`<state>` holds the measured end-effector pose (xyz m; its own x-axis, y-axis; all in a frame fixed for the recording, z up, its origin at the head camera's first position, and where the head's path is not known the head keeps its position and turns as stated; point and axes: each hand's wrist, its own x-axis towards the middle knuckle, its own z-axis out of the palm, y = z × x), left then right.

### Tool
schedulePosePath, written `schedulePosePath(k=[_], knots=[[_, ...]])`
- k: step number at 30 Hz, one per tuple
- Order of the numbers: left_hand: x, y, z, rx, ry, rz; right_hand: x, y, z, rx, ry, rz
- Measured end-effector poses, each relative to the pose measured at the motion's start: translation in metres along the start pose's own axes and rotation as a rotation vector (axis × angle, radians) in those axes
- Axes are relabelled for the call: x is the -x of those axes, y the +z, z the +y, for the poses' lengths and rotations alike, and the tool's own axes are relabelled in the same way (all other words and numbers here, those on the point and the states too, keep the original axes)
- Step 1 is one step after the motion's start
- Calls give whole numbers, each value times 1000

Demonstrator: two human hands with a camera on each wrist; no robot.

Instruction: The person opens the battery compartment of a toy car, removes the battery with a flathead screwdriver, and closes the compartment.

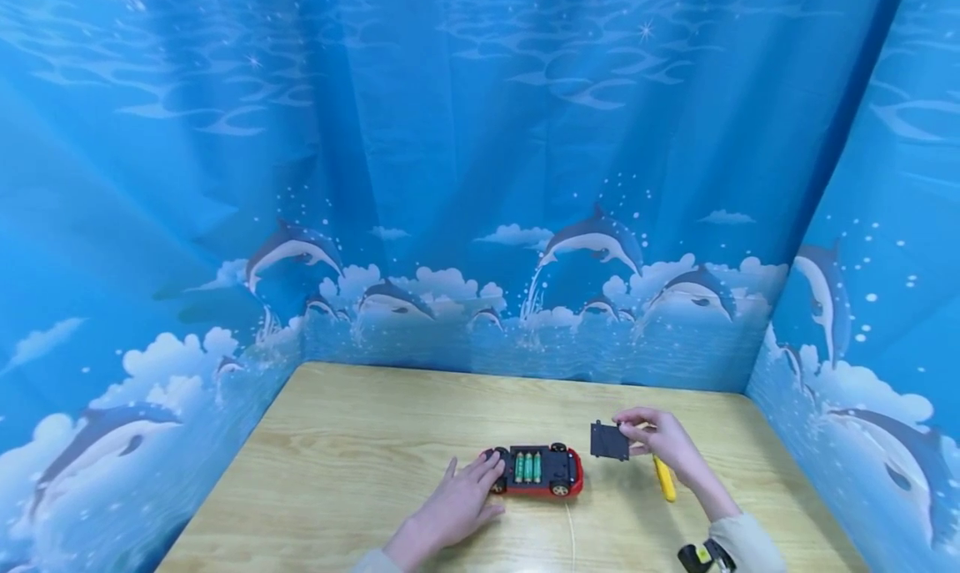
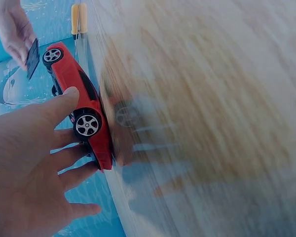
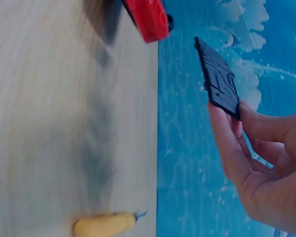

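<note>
A red toy car (image 1: 573, 473) lies upside down on the table. Its open battery bay shows green batteries (image 1: 528, 468) side by side. My left hand (image 1: 461, 498) rests on the car's left end, with straight, spread fingers over the underside; in the left wrist view the thumb overlaps the red side (image 2: 69, 74) near a wheel. To the right of the car, my right hand (image 1: 663, 441) pinches a black battery cover (image 1: 609, 441) between thumb and fingers, raised above the table. The cover's ridged face shows in the right wrist view, tilted.
A yellow-handled screwdriver (image 1: 664, 478) lies on the wooden table (image 1: 360, 423) below the right hand. A thin pale string (image 1: 570, 531) runs from near the car toward the front edge. Blue dolphin-print curtains (image 1: 450, 181) stand behind and at both sides.
</note>
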<state>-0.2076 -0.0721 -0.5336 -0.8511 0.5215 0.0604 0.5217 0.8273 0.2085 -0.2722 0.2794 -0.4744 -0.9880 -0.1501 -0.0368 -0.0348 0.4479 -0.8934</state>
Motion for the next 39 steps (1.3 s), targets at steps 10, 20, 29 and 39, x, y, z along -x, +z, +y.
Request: schedulePosePath(k=[10,20,29,39], knots=[[0,-1,-1,21,-1,-1,20,-3,27,-16,70,-131],[0,-1,-2,0,11,28,29,5,47,40,96,-122],[0,-4,-1,7,10,19,30,20,51,241,180,54],[-2,-3,0,26,1,-1,31,23,52,359,145,90]])
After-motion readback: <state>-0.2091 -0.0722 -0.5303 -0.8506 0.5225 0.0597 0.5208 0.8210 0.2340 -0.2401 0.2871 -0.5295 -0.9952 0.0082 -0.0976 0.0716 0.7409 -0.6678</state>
